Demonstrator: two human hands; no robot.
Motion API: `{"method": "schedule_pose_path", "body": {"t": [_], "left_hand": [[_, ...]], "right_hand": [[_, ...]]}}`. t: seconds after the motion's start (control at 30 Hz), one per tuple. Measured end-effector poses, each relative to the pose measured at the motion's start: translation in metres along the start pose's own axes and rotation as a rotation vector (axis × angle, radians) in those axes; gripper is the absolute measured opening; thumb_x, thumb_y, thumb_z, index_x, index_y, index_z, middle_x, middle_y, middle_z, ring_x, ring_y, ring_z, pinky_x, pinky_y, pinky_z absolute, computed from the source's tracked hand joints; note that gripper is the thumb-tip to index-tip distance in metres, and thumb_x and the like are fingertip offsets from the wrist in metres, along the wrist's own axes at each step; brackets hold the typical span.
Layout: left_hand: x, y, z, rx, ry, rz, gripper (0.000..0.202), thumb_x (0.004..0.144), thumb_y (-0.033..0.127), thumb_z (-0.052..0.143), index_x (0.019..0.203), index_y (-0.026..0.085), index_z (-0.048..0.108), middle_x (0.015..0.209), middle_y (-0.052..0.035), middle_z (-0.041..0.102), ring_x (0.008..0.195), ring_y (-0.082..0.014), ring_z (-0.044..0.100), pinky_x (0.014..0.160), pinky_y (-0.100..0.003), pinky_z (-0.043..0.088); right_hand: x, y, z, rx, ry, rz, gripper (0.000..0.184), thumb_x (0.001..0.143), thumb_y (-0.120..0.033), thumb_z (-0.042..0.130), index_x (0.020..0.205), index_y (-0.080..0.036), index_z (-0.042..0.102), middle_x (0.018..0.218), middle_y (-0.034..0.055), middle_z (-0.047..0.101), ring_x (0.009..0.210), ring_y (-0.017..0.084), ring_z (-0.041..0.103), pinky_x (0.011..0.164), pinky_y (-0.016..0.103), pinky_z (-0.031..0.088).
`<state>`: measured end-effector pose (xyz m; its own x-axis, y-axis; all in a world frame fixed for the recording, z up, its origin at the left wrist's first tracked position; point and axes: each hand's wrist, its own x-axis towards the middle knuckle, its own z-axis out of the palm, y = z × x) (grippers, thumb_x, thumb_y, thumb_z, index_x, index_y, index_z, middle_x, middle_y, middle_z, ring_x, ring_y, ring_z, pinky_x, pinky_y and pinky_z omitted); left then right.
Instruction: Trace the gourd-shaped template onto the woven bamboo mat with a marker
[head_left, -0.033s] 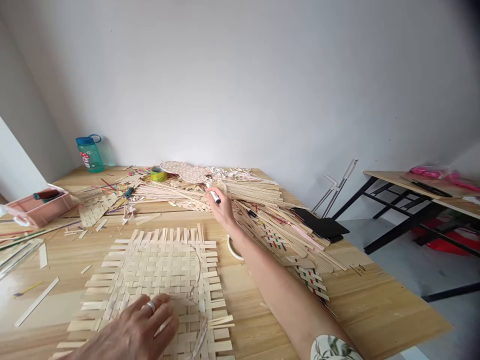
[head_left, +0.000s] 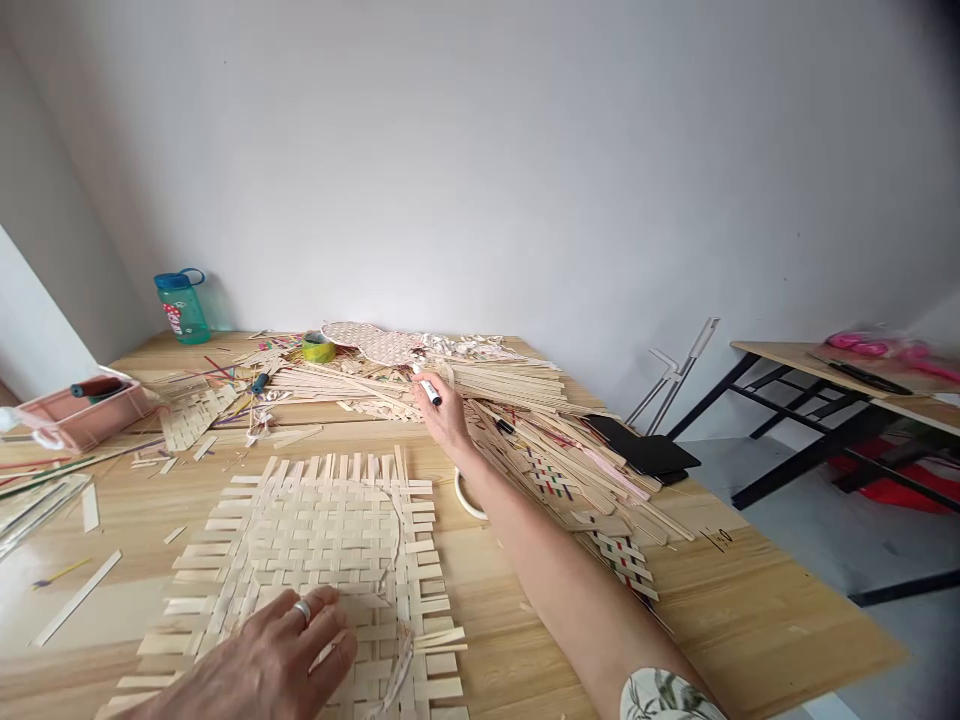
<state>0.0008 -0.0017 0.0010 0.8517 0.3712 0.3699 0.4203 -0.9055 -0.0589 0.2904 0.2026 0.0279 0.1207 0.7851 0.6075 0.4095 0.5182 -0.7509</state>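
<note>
A white marker with a black end (head_left: 430, 391) is held in my right hand (head_left: 448, 418), its fingers closed around it. That arm stretches forward over the table, beside a heap of pale bamboo strips (head_left: 502, 385). Below, my left hand (head_left: 289, 640) rests on a woven mat of flat pale strips (head_left: 322, 540), fingers bent and thumb apart, gripping nothing that I can see. The mat has loose strip ends along its edges, and a thin cord lies across its right side. A white ring (head_left: 466, 500) sits partly hidden behind my right forearm.
At the back left stand a teal bottle (head_left: 182, 308) and a pink basket (head_left: 82, 412). A yellow tape roll (head_left: 319, 348) and a woven piece (head_left: 375, 343) lie near the wall. On the right are a dark flat object (head_left: 641, 447), the table's edge and another table (head_left: 795, 358).
</note>
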Motion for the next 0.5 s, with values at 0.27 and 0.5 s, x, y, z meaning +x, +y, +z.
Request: {"method": "schedule_pose_path", "body": {"t": [0.27, 0.5], "left_hand": [[-0.001, 0.015, -0.012, 0.084, -0.090, 0.029, 0.011, 0.092, 0.024, 0.069, 0.097, 0.022, 0.060, 0.088, -0.0043, 0.066, 0.082, -0.0208, 0.062, 0.074, -0.033, 0.048], [0.014, 0.027, -0.049, 0.057, -0.252, 0.003, 0.013, 0.094, 0.014, 0.064, 0.088, 0.021, 0.055, 0.088, -0.0031, 0.062, 0.078, -0.0191, 0.056, 0.074, -0.033, 0.042]], "right_hand": [[0.005, -0.006, -0.005, 0.048, 0.019, -0.056, 0.026, 0.092, -0.045, 0.054, 0.099, -0.023, 0.066, 0.076, 0.0008, 0.065, 0.066, 0.020, 0.061, 0.063, 0.029, 0.045], [0.004, -0.008, -0.009, 0.060, 0.033, -0.080, 0.026, 0.091, -0.044, 0.057, 0.099, -0.022, 0.067, 0.086, 0.0033, 0.069, 0.075, 0.021, 0.061, 0.071, 0.031, 0.047]]}}
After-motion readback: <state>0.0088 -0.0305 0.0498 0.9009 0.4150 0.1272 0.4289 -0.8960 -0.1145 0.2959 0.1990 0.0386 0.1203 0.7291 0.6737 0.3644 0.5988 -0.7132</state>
